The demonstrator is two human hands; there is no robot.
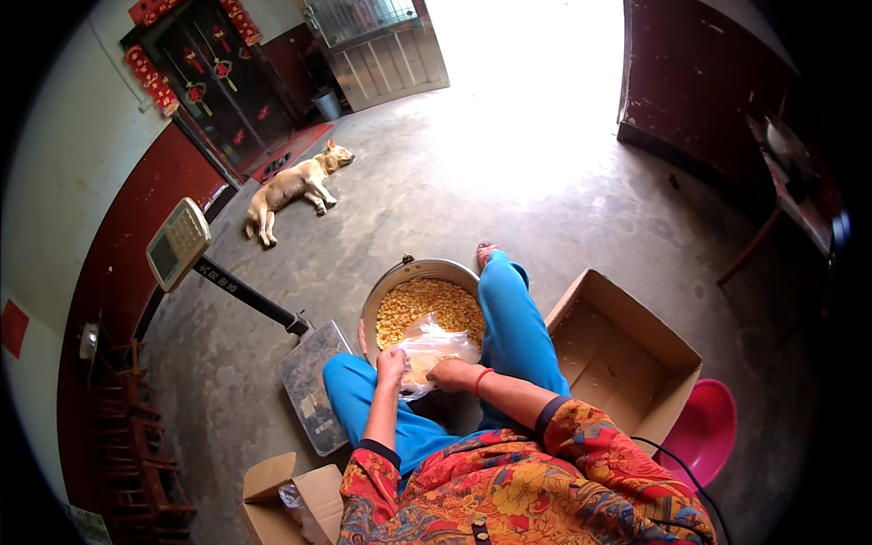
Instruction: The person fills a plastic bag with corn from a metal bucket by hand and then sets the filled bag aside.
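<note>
A round metal pot [422, 272] of yellow corn kernels [422, 306] stands on the floor between my knees. Over its near part lies a clear plastic bag [429, 344]. My left hand [391, 366] is closed on the bag's left edge. At the bag's right side is my right hand [454, 374], its fingers curled at the bag's mouth; whether they grip the plastic or something within it is hidden. A red beaded bracelet circles the right wrist.
At left stands a platform scale [317, 388] with its display [178, 244] on a post. An open cardboard box [613, 354] and a pink basin [708, 429] are at right. A smaller carton [272, 518] sits lower left. A dog [296, 187] lies beyond, near the dark door.
</note>
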